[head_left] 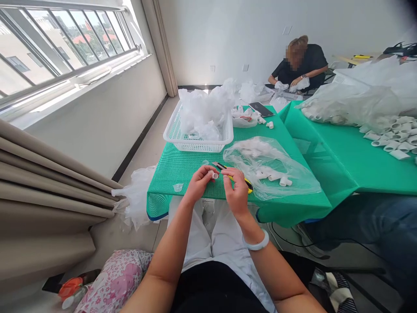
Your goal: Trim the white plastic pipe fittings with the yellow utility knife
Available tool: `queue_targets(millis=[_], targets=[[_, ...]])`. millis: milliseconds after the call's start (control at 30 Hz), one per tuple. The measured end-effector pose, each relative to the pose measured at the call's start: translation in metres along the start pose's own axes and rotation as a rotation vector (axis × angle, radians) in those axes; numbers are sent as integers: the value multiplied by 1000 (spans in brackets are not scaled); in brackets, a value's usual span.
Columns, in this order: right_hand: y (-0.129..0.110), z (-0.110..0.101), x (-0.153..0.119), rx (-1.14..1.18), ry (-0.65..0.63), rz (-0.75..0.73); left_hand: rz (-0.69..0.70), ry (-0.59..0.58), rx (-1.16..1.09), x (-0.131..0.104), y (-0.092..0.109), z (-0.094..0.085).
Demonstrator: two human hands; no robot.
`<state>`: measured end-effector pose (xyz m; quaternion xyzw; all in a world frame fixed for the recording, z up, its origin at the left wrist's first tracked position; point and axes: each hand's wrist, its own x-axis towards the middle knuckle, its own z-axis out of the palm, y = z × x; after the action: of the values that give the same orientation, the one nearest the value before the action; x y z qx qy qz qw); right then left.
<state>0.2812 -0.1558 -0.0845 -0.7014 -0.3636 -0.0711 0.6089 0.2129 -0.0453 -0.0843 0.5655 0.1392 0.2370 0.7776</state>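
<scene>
Over the near edge of the green-covered table, my left hand (198, 182) pinches a small white pipe fitting (215, 175), its round opening turned toward my right side. A yellow and black utility knife (249, 187) lies across my right hand (236, 188), whose fingers are closed around its handle. The blade is out and points up and left, just beyond the fitting. To the right, a clear plastic bag (299, 176) lies spread open with several white pipe fittings (274, 176) in it. A small plastic scrap (177, 187) is left of my hands.
A white basket (198, 147) heaped with plastic bags stands behind my hands. More fittings and a dark tablet-like object (260, 109) lie beyond. The right-hand table holds piled fittings (399, 134) and large bags. Another person (309, 65) bends over at the back.
</scene>
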Motion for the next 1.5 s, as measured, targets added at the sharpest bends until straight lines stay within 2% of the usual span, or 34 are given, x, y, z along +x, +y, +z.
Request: queue_targets(millis=[133,300,467,700,800,867,933,1033,1167,1333,1500], targets=[[10,4,3,-64,106,-85,-51,-33,-67,-1,4,2],[17,7,2,-102,94,-268,-65,-85,-94,-3,6,2],[16,5,0,-96,41,-275,-85,-94,-79,-4,7,1],[16,5,-2,-123,65,-308,-55,-100,-34,-4,5,0],[15,5,-1,-109,56,-332,-47,-71,-67,-4,4,0],[15,5,0,-116,5,-347,-44,-26,-118,-4,4,1],[16,5,0,-146,-78,-337,-58,2,-160,-3,4,2],[18,8,0,-194,-151,-277,-110,-19,-157,-4,5,3],[22,11,-2,-169,-130,-255,-105,-35,-111,-3,2,2],[25,10,-3,-137,-154,-244,-72,24,70,-3,-1,1],[19,6,0,-15,-60,-153,-85,-47,-90,-5,7,4]])
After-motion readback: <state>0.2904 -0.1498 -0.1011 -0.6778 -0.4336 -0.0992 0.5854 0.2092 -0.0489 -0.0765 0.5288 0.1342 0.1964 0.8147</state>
